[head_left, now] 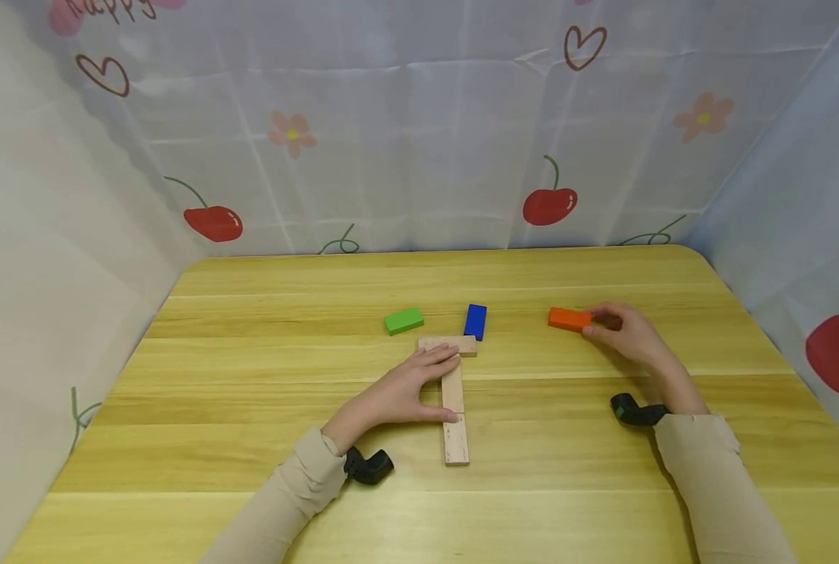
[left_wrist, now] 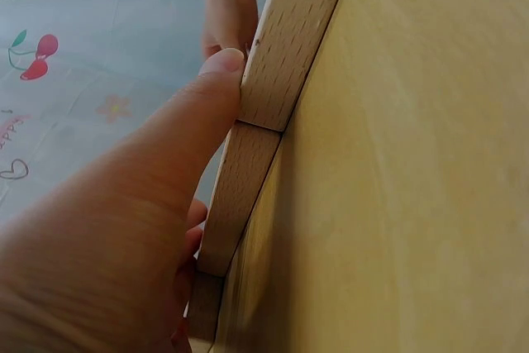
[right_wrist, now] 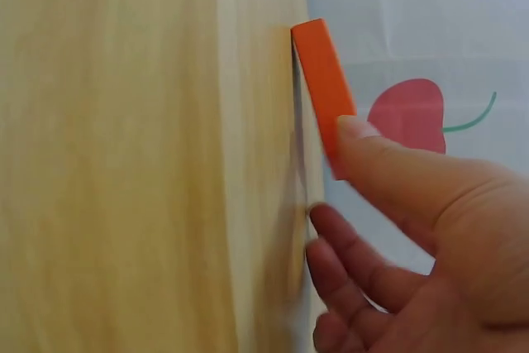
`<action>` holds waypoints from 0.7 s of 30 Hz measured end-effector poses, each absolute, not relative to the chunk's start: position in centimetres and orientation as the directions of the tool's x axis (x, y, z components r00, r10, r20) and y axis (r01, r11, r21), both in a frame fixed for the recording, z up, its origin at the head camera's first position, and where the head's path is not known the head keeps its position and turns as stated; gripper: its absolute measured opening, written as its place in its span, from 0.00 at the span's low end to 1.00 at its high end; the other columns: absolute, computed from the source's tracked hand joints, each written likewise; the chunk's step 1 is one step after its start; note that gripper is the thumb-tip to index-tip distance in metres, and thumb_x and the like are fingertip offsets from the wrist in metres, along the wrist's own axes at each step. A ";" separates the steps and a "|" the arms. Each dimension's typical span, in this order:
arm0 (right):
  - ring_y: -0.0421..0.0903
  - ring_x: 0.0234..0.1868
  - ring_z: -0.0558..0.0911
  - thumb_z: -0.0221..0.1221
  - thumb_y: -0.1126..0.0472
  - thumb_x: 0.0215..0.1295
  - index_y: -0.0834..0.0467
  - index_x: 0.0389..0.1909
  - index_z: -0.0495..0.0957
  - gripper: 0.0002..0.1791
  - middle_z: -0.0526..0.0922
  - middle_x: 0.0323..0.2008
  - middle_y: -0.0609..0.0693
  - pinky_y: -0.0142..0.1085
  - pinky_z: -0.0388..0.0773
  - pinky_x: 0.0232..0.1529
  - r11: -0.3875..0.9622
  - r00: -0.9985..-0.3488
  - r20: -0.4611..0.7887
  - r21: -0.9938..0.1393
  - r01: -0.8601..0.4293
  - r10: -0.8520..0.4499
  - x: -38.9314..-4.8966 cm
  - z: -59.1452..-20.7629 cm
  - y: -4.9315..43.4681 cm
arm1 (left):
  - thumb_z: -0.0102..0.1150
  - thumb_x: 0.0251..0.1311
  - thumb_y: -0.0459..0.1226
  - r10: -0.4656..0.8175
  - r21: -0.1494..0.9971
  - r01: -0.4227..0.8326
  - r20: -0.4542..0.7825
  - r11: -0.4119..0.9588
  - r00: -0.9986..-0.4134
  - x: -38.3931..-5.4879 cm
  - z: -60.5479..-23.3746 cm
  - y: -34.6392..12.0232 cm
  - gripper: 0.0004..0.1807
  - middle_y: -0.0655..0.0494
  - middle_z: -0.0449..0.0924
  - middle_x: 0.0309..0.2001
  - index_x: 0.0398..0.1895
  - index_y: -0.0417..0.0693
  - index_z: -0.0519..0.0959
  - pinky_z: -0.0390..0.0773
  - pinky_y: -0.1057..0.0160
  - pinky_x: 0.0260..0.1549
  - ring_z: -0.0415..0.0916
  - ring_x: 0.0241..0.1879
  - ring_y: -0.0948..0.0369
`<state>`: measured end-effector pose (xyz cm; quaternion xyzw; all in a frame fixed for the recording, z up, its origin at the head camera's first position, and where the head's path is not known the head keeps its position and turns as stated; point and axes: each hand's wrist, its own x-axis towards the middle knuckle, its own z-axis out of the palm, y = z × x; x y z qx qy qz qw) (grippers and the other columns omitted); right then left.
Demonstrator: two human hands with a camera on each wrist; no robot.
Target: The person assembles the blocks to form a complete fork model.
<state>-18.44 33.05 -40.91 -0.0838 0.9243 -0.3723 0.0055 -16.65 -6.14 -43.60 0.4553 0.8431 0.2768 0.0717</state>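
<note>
Three plain wooden blocks form a T on the table: one lies crosswise point(head_left: 468, 345), and two run end to end toward the near edge, a middle block point(head_left: 452, 392) and a near block point(head_left: 456, 448). My left hand point(head_left: 398, 392) rests on them with fingers extended, the fingertips at the crosswise block and the thumb by the joint of the other two. In the left wrist view the thumb touches the side of a wooden block point(left_wrist: 296, 39). To the right, my right hand point(head_left: 629, 333) pinches one end of an orange block point(head_left: 567, 319). This block point(right_wrist: 321, 64) looks slightly tilted off the table in the right wrist view.
A green block point(head_left: 404, 320) lies left of the T's top. Beside the crosswise block's far right corner is a blue block point(head_left: 475, 321). Black wrist devices hang at the left cuff point(head_left: 370, 467) and right cuff point(head_left: 636, 411). A printed curtain point(head_left: 419, 141) hangs behind the table.
</note>
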 end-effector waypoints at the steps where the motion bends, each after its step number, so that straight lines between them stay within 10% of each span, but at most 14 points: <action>1: 0.60 0.45 0.72 0.58 0.59 0.66 0.71 0.55 0.70 0.23 0.74 0.48 0.69 0.48 0.69 0.44 0.695 -0.988 0.042 -0.706 -0.135 -0.148 -18.4 -40.9 33.0 | 0.61 0.52 0.60 0.808 0.531 0.729 0.132 0.432 -0.574 -16.6 -43.6 -6.2 0.49 0.51 0.50 0.71 0.70 0.41 0.58 0.37 0.57 0.67 0.41 0.70 0.60; 8: 0.49 0.44 0.80 0.52 0.62 0.70 0.70 0.62 0.63 0.24 0.74 0.48 0.72 0.35 0.79 0.38 0.542 -0.991 0.032 -0.835 -0.098 -0.129 -18.6 -40.9 32.7 | 0.61 0.52 0.60 0.806 0.535 0.724 0.126 0.436 -0.579 -16.6 -43.6 -6.2 0.49 0.52 0.50 0.71 0.70 0.41 0.58 0.37 0.58 0.67 0.40 0.70 0.59; 21: 0.38 0.42 0.78 0.48 0.63 0.72 0.66 0.70 0.52 0.30 0.70 0.47 0.49 0.28 0.75 0.47 -0.021 -0.985 -0.139 -0.990 0.141 -0.099 -19.8 -40.6 30.8 | 0.61 0.52 0.59 0.810 0.529 0.729 0.125 0.434 -0.573 -16.6 -43.5 -6.2 0.49 0.52 0.49 0.71 0.70 0.41 0.58 0.37 0.58 0.67 0.40 0.70 0.60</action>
